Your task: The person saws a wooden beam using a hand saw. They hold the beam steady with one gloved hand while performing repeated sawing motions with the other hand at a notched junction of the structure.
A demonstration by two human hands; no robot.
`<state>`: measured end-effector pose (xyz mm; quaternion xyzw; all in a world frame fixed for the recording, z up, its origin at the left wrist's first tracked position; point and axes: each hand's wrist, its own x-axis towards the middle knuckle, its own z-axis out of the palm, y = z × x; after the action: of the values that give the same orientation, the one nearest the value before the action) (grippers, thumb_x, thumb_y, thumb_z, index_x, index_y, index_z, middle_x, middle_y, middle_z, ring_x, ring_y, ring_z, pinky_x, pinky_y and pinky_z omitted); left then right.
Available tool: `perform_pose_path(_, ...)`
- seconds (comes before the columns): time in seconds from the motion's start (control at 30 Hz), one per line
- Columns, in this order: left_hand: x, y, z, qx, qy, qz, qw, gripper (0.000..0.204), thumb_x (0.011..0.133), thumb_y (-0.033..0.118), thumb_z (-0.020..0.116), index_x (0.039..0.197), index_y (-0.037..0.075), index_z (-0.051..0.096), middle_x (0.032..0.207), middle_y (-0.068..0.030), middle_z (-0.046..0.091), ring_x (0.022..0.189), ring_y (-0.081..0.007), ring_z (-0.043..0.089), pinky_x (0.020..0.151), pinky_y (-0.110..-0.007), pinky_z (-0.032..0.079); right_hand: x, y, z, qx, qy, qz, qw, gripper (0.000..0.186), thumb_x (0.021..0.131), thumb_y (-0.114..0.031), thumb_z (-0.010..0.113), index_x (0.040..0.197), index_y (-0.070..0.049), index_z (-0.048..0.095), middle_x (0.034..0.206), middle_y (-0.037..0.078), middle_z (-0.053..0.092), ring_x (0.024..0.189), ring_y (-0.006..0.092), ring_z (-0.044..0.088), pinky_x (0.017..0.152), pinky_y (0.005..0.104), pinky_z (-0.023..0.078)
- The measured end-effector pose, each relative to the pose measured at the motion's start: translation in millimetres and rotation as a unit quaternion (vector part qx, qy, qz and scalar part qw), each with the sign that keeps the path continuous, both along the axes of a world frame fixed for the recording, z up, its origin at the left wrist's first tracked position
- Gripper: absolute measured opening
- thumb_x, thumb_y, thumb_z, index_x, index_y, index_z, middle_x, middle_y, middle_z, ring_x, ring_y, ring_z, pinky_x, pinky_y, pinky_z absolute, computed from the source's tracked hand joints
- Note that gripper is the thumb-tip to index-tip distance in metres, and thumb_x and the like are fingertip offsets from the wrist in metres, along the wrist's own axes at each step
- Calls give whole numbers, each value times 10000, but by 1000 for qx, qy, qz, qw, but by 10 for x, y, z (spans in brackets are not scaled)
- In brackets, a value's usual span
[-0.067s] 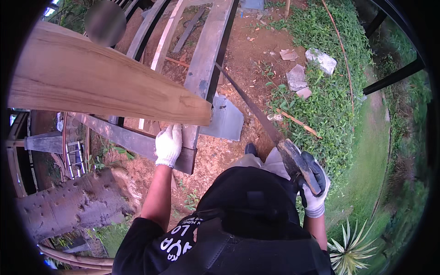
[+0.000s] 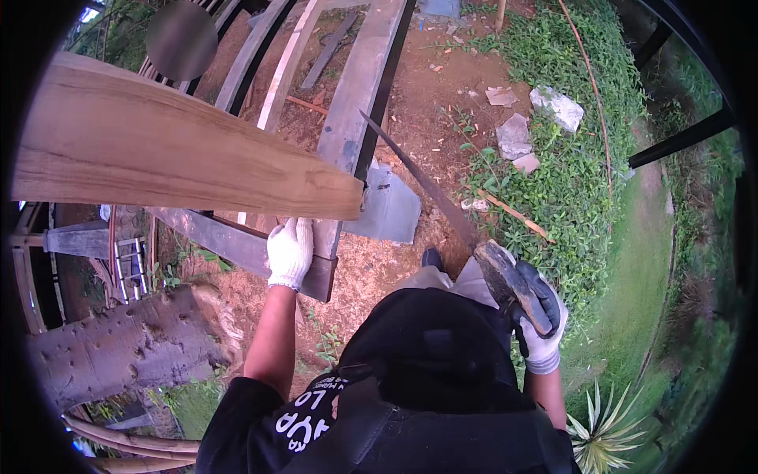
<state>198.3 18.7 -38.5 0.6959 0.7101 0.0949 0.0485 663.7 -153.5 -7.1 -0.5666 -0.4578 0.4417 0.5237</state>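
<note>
The tip of your saw [image 2: 434, 193] sits slightly farther left than a moment ago, your right hand [image 2: 546, 314] wrapped around its handle [image 2: 504, 276]. Your left hand [image 2: 290, 253], fingers together, touches the lower edge of the beam [image 2: 181, 150], its grip partly hidden; the beam lies across the bench [image 2: 351, 103].

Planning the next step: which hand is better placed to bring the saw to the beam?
Likely the right hand: it grips the saw, which points forward and left. The left hand is at the beam, near its end, no tool showing.
</note>
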Motion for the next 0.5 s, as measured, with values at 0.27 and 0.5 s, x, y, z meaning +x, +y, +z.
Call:
perform_pose_path(0.27, 350, -25, -132, -32, 23, 218, 975, 346, 1007, 285, 606, 1163, 12, 750, 1151, -255, 746, 1114, -452, 673, 996, -549, 488, 495, 1459, -115, 61, 80, 234, 967, 674, 846, -209, 811, 1412, 78, 582, 1342, 216, 711, 1150, 283, 750, 1001, 368, 566)
perform_pose_path(0.5, -223, -376, -974, 83, -112, 325, 935, 608, 1077, 353, 561, 1583, 56, 399, 1563, -168, 528, 1425, -321, 524, 1180, -446, 444, 704, 2104, -471, 113, 39, 386, 915, 657, 775, -117, 858, 1366, 23, 608, 1244, 201, 751, 1006, 355, 784, 858, 394, 630)
